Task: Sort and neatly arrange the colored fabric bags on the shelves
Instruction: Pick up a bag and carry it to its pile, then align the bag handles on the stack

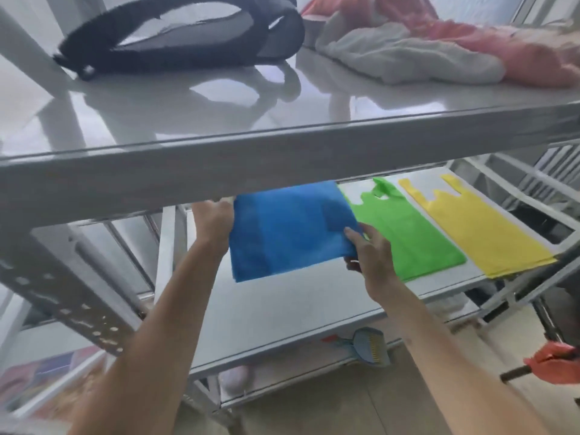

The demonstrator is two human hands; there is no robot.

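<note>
A blue fabric bag is held flat just above the middle shelf. My left hand grips its far left edge, partly hidden under the top shelf's front rail. My right hand pinches its near right corner. Beside it on the same shelf lies a green bag, flat, handles pointing away. A yellow bag lies flat to the right of the green one, near the shelf's right end.
The top shelf carries a black strap-like bag and a heap of white and pink cloth. A blue dustpan lies on the lower shelf. A perforated metal post stands at left. Something red is at the right edge.
</note>
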